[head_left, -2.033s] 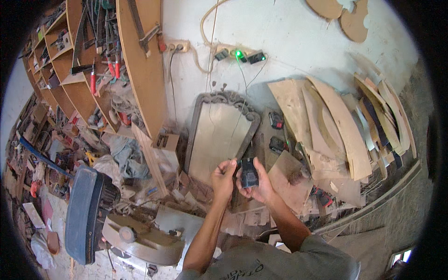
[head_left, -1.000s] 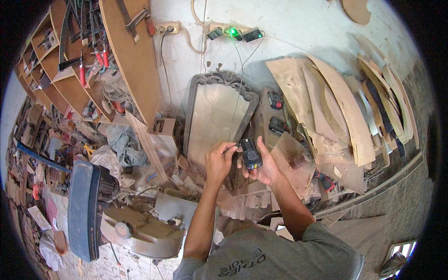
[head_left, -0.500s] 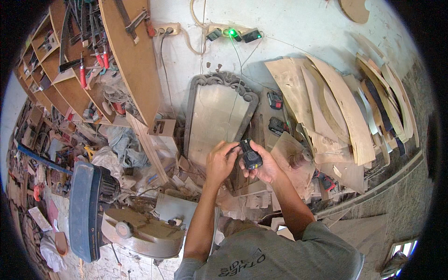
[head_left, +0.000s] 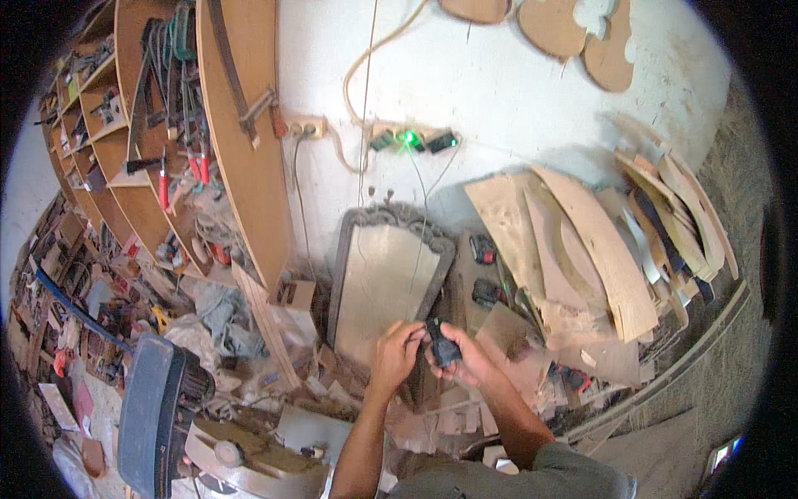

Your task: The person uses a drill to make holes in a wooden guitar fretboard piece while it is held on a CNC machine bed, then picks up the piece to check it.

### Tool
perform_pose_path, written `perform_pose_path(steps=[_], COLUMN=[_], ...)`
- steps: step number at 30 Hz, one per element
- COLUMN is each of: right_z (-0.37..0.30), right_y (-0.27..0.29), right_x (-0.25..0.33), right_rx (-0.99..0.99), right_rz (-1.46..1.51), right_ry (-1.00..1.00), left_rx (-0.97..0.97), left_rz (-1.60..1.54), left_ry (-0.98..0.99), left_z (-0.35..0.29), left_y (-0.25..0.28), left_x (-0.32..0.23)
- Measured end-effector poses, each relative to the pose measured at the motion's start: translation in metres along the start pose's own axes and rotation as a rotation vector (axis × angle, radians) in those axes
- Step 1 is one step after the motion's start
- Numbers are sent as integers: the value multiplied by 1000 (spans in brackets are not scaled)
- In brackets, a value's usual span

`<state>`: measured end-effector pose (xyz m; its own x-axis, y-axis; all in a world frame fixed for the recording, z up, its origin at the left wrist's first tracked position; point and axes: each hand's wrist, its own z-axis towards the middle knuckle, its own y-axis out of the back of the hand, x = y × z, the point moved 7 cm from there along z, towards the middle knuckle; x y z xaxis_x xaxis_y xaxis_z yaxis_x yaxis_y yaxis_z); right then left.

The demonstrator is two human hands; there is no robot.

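My right hand (head_left: 465, 353) is wrapped round a black power tool battery pack (head_left: 444, 344), which it holds up in front of a carved-frame mirror (head_left: 386, 287). Close against the battery's left side, my left hand (head_left: 396, 353) is closed in a pinch. Whatever lies between its fingertips is too small and blurred to make out. Two more dark battery packs with red parts, an upper one (head_left: 482, 249) and a lower one (head_left: 489, 293), lie just beyond my right hand.
A power strip (head_left: 420, 137) with plugged-in adapters and a green light is on the wall, thin cables hanging from it. Curved wooden boards (head_left: 573, 249) lean at the right. Wooden shelving (head_left: 249, 166) with clamps stands left, above a dusty blue-grey machine (head_left: 154, 416).
The view has tilted upward, so the wall, mirror and hands all sit lower in the picture. Both hands keep nearly the same hold at the battery.
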<state>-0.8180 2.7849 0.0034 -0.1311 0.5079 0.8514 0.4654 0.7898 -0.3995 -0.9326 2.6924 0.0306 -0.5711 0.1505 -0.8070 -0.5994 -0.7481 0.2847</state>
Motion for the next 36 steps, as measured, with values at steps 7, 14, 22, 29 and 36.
perform_pose_path(steps=[7, 14, 22, 29, 36], right_z=[-9, -11, -22, -35, -23], right_y=[-11, -21, -30, -33, -9], right_x=[17, 25, 42, 63, 63], right_rx=[-47, -100, -141, -177, -77], right_rz=[-70, -209, -364, -543, -570], right_ry=[63, 147, 294, 269, 248], left_rx=[-55, -95, -113, -101, 36], left_rz=[-50, -55, -117, -9, -190], left_ry=[34, 29, 54, 12, 130], left_z=[5, 8, 13, 22, 21], left_y=[-3, 6, 10, 16, 13], left_x=[-1, -1, -5, -24, 2])
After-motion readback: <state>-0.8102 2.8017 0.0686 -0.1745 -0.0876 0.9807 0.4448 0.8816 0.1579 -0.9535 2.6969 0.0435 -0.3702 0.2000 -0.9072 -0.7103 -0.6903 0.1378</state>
